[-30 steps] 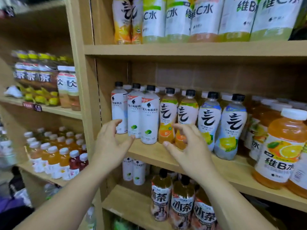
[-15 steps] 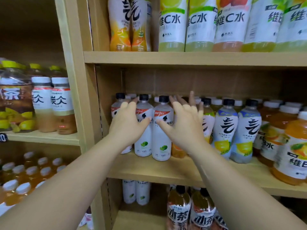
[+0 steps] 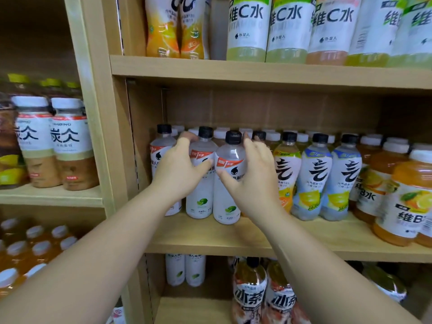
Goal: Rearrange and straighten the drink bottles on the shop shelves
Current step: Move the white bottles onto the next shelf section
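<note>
Three white lime-drink bottles with black caps stand at the left end of the middle shelf. My left hand wraps the middle white bottle, thumb on its front label and fingers behind its shoulder. It also covers much of the leftmost white bottle. My right hand holds the right white bottle, which stands slightly forward of the other two, thumb across the label and fingers behind it. All three are upright on the shelf.
Yellow-and-blue labelled bottles and orange juice bottles fill the shelf to the right. Tall bottles line the shelf above, and tea bottles stand below. A wooden upright separates the left bay of brown drinks.
Both hands have risen from the shelf's front edge to the white bottles and closed around them. The view has moved closer to the shelf.
</note>
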